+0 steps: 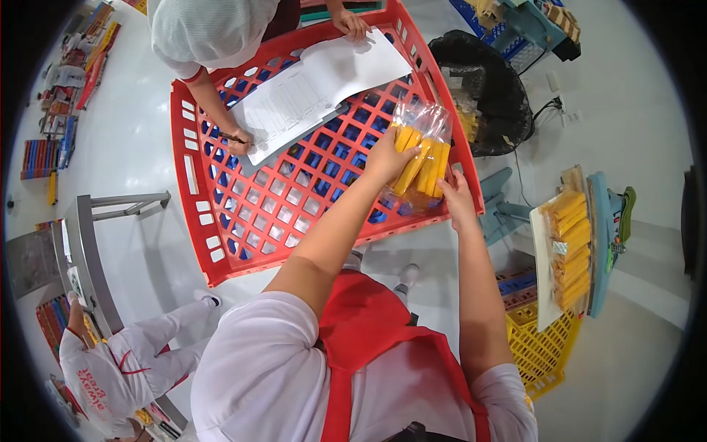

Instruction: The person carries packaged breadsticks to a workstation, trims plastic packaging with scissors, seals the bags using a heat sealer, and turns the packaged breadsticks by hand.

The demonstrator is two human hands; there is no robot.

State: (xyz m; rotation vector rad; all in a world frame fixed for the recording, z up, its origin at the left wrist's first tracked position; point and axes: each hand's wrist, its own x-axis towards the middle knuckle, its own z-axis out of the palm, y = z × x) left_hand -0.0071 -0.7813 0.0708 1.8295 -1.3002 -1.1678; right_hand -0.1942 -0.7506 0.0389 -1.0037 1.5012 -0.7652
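Two or more clear plastic packs of yellow sticks (425, 158) are over the right end of a red plastic crate (309, 166). My left hand (390, 156) grips them from the left, its thumb across the top of the sticks. At their lower right edge, my right hand (458, 195) has its fingers closed on the plastic; part of those fingers is hidden. What kind of food or item the sticks are cannot be made out. Whether the packs rest on the crate's lattice or hang just above it is unclear.
Across the crate, a person in a hairnet (213, 29) writes on papers (294, 103) lying on it. A black-lined bin (508, 96) stands to the right. Farther right, more yellow packs (571, 250) lie on a white board (543, 272) above a yellow crate (541, 346). Another person (121, 368) works lower left.
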